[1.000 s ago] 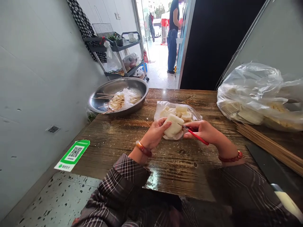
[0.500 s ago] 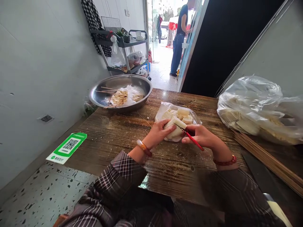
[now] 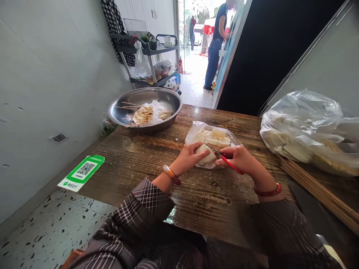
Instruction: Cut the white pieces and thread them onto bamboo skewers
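Note:
My left hand is wrapped round a pale white piece of food, its thumb on the near side. Red-handled scissors are in my right hand, their blades pointing left at the top of the white piece. Just behind both hands, a clear plastic bag lies open on the wooden table with several cut pale pieces in it. What the white food is, I cannot tell.
A steel basin with skewered food stands at the back left. Full plastic bags and a bundle of wooden sticks lie on the right. A green QR card is at the left edge. A person stands in the doorway.
The strip at the top of the white piece has come off and lies among the pieces in the bag. The scissors remain in my right hand. The view has shifted slightly.

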